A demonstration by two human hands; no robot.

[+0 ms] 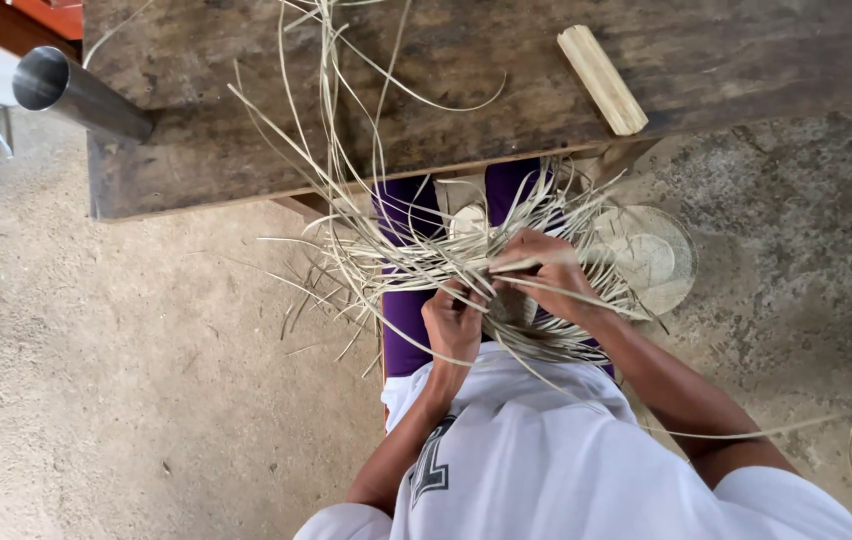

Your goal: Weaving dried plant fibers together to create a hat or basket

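Note:
A half-woven piece of pale reed strips [506, 300] lies on my lap, its loose ends fanning out to the left and up over the bench. My left hand [453, 325] pinches strips at the near left edge of the weave. My right hand [546, 270] grips a strip on top of the weave, fingers curled over it. Long thin strands [331, 130] trail upward across the wooden bench.
A dark wooden bench [246, 140] spans the top. On it lie a pale wooden block [603, 80] and a metal tube [76, 92] at its left end. A round woven disc [651, 255] lies on the concrete floor to the right.

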